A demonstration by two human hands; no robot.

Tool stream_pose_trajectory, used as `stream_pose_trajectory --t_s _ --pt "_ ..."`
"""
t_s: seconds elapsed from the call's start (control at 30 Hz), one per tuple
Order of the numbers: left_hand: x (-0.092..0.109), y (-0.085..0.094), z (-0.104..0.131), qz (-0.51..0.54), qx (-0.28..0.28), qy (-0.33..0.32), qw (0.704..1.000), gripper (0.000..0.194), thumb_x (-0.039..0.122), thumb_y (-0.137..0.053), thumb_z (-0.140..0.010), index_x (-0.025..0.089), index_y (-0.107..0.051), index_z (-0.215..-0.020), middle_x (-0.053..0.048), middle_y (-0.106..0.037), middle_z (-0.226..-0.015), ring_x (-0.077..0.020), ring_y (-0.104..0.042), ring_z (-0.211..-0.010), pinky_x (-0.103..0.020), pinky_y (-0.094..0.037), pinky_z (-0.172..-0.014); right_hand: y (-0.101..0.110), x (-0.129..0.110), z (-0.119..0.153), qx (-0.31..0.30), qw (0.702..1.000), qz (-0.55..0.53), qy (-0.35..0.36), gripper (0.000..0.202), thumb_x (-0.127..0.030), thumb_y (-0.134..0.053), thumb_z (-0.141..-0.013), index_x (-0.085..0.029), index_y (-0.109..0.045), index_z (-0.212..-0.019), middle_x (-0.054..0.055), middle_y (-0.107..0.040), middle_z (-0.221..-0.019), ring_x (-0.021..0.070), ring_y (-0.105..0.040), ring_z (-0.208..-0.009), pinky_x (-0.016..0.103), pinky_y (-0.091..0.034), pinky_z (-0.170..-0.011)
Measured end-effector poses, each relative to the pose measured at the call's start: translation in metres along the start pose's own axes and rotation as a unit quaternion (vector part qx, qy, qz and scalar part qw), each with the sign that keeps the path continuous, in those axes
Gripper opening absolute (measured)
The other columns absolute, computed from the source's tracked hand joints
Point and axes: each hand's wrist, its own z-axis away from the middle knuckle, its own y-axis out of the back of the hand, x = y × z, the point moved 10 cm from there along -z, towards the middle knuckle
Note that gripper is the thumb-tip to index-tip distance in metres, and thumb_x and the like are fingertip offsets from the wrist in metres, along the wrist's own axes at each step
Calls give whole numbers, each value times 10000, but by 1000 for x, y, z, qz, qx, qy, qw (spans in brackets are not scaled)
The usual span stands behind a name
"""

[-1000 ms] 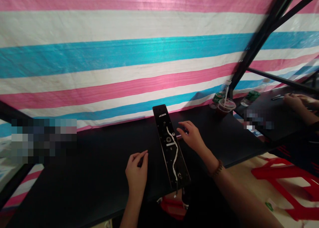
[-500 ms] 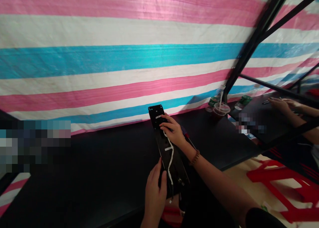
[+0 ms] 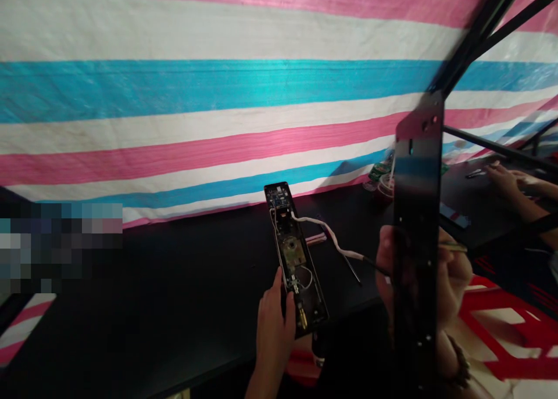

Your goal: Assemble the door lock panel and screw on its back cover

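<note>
A long black device housing point(image 3: 317, 291) lies on the black table, its inside exposed with a circuit board point(image 3: 279, 197) at the far end and a brass connector point(image 3: 303, 317) at the near end. My left hand point(image 3: 275, 323) grips the housing's lower left edge between thumb and fingers. My right hand point(image 3: 451, 283) holds up a long black cover plate point(image 3: 416, 213) to the right of the housing; the plate hides part of the fingers. A white-sleeved cable point(image 3: 329, 230) runs from the housing toward the right hand; its far end is near the plate.
A screwdriver point(image 3: 352, 269) lies on the table point(image 3: 174, 306) right of the housing. A drink cup point(image 3: 386, 185) stands farther back, partly behind the plate. Another person's hands point(image 3: 505, 175) are at the far right table. A red stool point(image 3: 505, 329) stands below, beside a black metal frame point(image 3: 475, 45).
My right hand has lifted the black cover plate off the housing and carried it up to the right, exposing the inside. The cable has swung right. My left hand stays at the housing's edge.
</note>
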Motion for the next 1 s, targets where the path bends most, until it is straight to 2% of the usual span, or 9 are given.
stream_pose_trajectory --t_s 0.07,0.23,0.33,0.43,0.57,0.7,0.8,0.9,1.0 --pt "-4 2 0 15 10 2 1000 538 361 -388 -1019 146 -459 -1508 -166 -686 -1316 -271 -661 -1176 -470 -533 -992 21 14 -10 43 998 -49 -21 134 -409 -672 -934 -302 -751 -946 27 -742 -1243 230 -745 -1044 403 -645 -862" --pt "-12 3 1 43 9 -4 999 513 348 -422 -1018 179 -466 -1501 -144 -657 -1370 -257 -631 -1256 -452 -526 -1038 74 90 -32 73 990 -66 -106 115 -383 -801 -804 -278 -768 -835 6 -789 -890 201 -758 -849 399 -652 -839" --pt "-8 6 4 37 23 -26 999 482 331 -447 -1014 208 -496 -1477 -137 -624 -1395 -259 -597 -1295 -473 -504 -1075 112 130 -40 96 987 25 -130 233 -430 -832 -760 -225 -785 -860 34 -800 -973 199 -754 -810 404 -639 -843" --pt "4 18 3 17 71 -53 996 402 331 -513 -989 228 -605 -1367 -140 -548 -1443 -277 -571 -1302 -498 -497 -1080 135 159 -52 43 975 176 -130 316 -492 -760 -803 -191 -798 -891 88 -793 -1104 238 -755 -918 425 -598 -920" --pt "30 40 -22 -23 128 -90 987 294 343 -581 -960 237 -711 -1201 -135 -547 -1407 -296 -569 -1252 -526 -513 -1045 139 192 -68 -81 927 356 -88 335 -477 -657 -851 -183 -807 -909 118 -789 -1115 306 -740 -1050 482 -540 -1012" --pt "57 44 -66 -82 117 -150 978 298 312 -666 -906 242 -733 -1189 -126 -537 -1443 -346 -472 -1342 -572 -457 -1098 137 223 -75 -106 913 384 -81 335 -480 -661 -812 -195 -811 -905 113 -805 -1045 319 -757 -1006 485 -556 -990" --pt "60 34 -92 -107 88 -162 977 260 282 -747 -835 247 -776 -1092 -116 -517 -1474 -377 -429 -1369 -604 -413 -1131 129 240 -75 -124 905 400 -73 323 -459 -636 -817 -201 -810 -902 112 -800 -1068 314 -752 -1034 474 -548 -1011" --pt "59 29 -102 -112 78 -164 977 185 259 -759 -820 267 -800 -1001 -97 -527 -1476 -383 -407 -1386 -613 -397 -1137 123 252 -75 -138 895 417 -73 275 -416 -637 -812 -216 -810 -888 103 -808 -1033 310 -754 -1027 470 -553 -1005" --pt "65 38 -97 -93 92 -171 977 173 287 -738 -847 269 -797 -1009 -96 -545 -1466 -368 -419 -1379 -588 -427 -1111 117 257 -79 -153 885 433 -79 230 -385 -651 -804 -230 -806 -871 92 -814 -974 308 -758 -1001 474 -562 -991"
